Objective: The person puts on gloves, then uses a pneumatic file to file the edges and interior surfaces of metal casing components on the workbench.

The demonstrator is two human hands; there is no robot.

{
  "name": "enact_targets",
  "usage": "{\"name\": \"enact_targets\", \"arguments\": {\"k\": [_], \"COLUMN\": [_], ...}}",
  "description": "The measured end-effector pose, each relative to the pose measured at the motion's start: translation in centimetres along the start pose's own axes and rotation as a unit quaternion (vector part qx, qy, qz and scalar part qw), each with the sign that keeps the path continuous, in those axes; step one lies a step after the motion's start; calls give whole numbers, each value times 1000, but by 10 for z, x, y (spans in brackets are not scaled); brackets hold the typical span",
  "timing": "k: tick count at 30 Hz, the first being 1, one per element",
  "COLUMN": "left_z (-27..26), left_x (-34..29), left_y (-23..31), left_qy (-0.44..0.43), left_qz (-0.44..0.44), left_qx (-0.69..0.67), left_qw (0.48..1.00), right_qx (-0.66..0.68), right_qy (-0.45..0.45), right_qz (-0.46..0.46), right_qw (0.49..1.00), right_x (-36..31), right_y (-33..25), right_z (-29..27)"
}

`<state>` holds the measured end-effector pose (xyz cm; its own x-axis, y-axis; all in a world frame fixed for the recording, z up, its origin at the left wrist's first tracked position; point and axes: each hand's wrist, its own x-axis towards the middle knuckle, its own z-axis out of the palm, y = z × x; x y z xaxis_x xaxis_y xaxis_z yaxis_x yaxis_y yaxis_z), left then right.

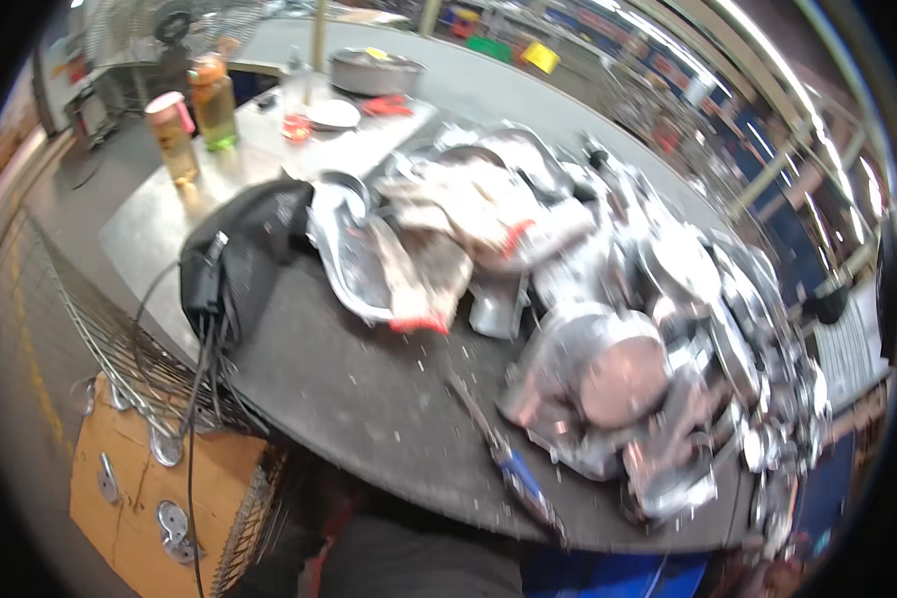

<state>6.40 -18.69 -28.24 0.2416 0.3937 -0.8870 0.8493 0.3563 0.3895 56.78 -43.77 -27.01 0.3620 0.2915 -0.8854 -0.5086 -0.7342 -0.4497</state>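
Dark tabletop [344, 384] bears gloves [439, 267], metal parts [625, 371], a blue-handled tool [517, 476].

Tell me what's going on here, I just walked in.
Neither of the wearer's hands is in view, so I see nothing being handled right now. A heap of shiny metal parts covers the right of a dark work table. Pale gloves with red cuffs lie at the heap's left side. A blue-handled tool lies near the front edge. The picture is blurred.
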Motion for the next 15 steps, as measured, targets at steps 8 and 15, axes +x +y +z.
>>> {"name": "enact_targets", "arguments": {"k": [8, 15], "left_z": [-46, -77], "left_x": [-62, -63], "left_y": [51, 106], "left_qy": [88, 77], "left_qz": [-127, -135], "left_qx": [-203, -217], "left_qw": [967, 964], "right_qx": [-195, -268], "right_qy": [-75, -116], "right_qz": [-57, -66], "right_qw": [976, 954], "right_x": [23, 18], "right_y": [-193, -266], "right_z": [140, 168]}}
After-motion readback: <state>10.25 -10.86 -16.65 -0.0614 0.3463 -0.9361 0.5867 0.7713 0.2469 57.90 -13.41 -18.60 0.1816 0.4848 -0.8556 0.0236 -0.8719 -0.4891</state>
